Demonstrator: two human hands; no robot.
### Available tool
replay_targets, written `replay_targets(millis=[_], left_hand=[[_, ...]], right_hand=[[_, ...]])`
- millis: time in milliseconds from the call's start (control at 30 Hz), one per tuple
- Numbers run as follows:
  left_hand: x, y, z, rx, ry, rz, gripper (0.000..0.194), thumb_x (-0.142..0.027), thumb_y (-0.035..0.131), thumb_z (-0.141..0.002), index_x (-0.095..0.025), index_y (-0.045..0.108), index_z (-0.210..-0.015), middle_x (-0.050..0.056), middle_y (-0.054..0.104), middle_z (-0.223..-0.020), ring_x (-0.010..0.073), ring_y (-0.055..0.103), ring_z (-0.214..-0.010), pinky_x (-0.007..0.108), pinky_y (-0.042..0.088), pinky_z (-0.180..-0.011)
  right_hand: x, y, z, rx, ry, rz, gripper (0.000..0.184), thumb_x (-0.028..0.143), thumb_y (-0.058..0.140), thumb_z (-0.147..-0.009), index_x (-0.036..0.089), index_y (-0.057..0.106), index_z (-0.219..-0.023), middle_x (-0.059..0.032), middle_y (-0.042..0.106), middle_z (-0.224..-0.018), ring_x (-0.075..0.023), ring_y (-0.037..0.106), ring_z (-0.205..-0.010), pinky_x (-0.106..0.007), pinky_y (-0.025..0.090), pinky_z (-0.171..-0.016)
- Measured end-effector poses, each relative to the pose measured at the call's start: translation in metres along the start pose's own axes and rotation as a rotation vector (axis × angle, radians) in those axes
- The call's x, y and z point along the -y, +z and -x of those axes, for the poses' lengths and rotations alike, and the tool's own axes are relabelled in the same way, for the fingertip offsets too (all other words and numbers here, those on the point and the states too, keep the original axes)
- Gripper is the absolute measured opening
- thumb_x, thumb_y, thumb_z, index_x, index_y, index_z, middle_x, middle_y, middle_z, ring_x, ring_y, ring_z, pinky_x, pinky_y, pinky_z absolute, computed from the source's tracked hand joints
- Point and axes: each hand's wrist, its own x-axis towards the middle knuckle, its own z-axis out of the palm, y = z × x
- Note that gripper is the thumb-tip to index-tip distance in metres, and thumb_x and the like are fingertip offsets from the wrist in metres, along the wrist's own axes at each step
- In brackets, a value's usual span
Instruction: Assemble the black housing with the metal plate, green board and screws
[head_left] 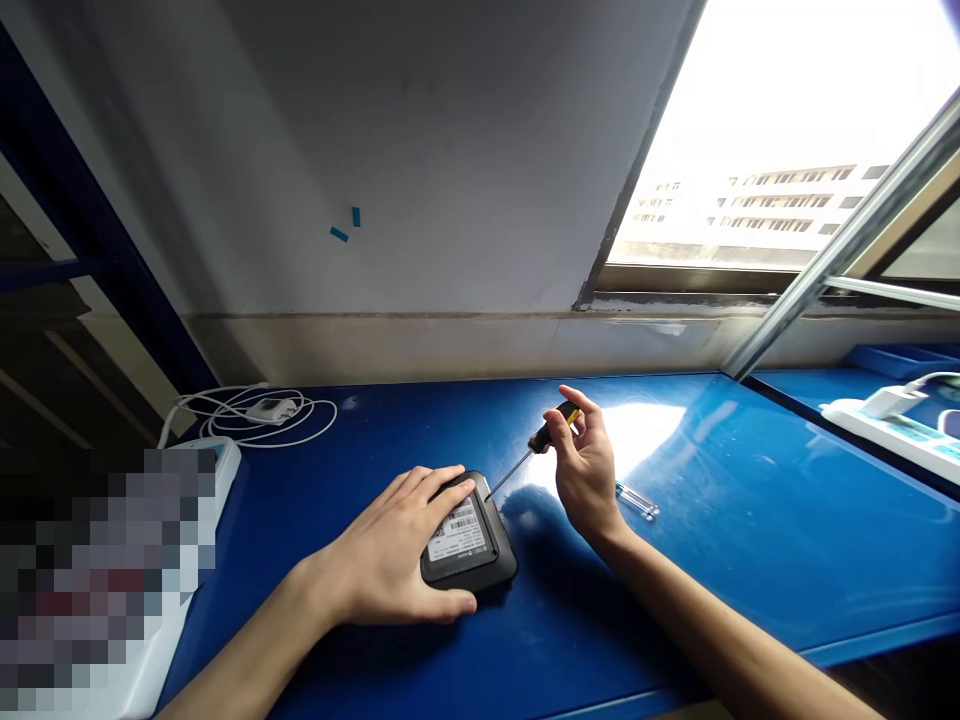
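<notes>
A small black box-shaped device (480, 575) with a white printed label on its upper face lies on the blue tabletop (375, 425). My left hand (386, 550) grips it from the left, with fingers across the top and the thumb along the near side. In my right hand (589, 475) is a screwdriver (541, 438) with a black and yellow handle, held at a slant between thumb and fingers. Its thin shaft reaches down to the device's upper right edge; what the tip meets is too small to tell. Behind my right wrist lies a clear slender object (639, 502), partly hidden.
At the back left is a coiled white cable (319, 425) with a white adapter (272, 410). A white-edged object (225, 470), mostly pixelated, stands at the left. A white power strip (892, 435) lies at the right, past a metal frame post (795, 290). The wall (450, 200) rises behind.
</notes>
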Motion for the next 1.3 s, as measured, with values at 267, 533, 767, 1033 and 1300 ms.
replay_targets(millis=[267,533,767,1033,1300], left_hand=[[-0.002,-0.002,-0.001,0.018,-0.01,-0.048,0.105,-0.059,0.083,-0.071,-0.026,0.039,-0.16,0.009,0.034,-0.169,0.0382,0.035,-0.152,0.056,0.031,-0.126],[0.001,0.0,0.0,-0.003,0.022,-0.044,0.103,-0.059,0.084,-0.071,-0.027,0.042,-0.158,0.009,0.035,-0.168,0.0396,0.038,-0.15,0.057,0.033,-0.124],[0.003,0.002,0.0,0.003,0.019,-0.074,0.104,-0.06,0.083,-0.071,-0.027,0.041,-0.159,0.009,0.035,-0.168,0.0383,0.037,-0.15,0.056,0.033,-0.124],[0.003,0.002,0.0,-0.02,0.027,-0.024,0.102,-0.059,0.085,-0.07,-0.03,0.042,-0.158,0.008,0.037,-0.168,0.0396,0.039,-0.149,0.057,0.035,-0.123],[0.004,0.003,0.0,-0.011,0.025,-0.039,0.102,-0.059,0.084,-0.07,-0.03,0.041,-0.158,0.009,0.036,-0.168,0.0389,0.038,-0.149,0.056,0.035,-0.123]], right_hand=[[0.01,0.003,0.006,0.087,0.011,0.024,0.049,0.053,0.064,-0.094,0.025,0.057,-0.133,0.0051,0.057,-0.073,-0.0135,0.062,-0.061,-0.027,0.055,-0.056],[0.014,0.002,0.01,0.12,-0.002,0.012,0.046,0.05,0.063,-0.095,0.024,0.056,-0.133,0.0052,0.058,-0.072,-0.0129,0.061,-0.059,-0.027,0.056,-0.056],[0.018,0.003,0.012,0.13,-0.006,-0.033,0.042,0.046,0.063,-0.097,0.024,0.055,-0.131,0.006,0.06,-0.069,-0.0127,0.062,-0.058,-0.027,0.056,-0.056],[0.017,0.003,0.013,0.15,-0.003,-0.058,0.042,0.047,0.062,-0.097,0.024,0.055,-0.132,0.0055,0.06,-0.072,-0.0127,0.063,-0.058,-0.028,0.056,-0.056],[0.019,0.004,0.016,0.188,-0.021,-0.07,0.038,0.045,0.061,-0.099,0.025,0.055,-0.13,0.0054,0.061,-0.071,-0.013,0.064,-0.059,-0.028,0.058,-0.057]])
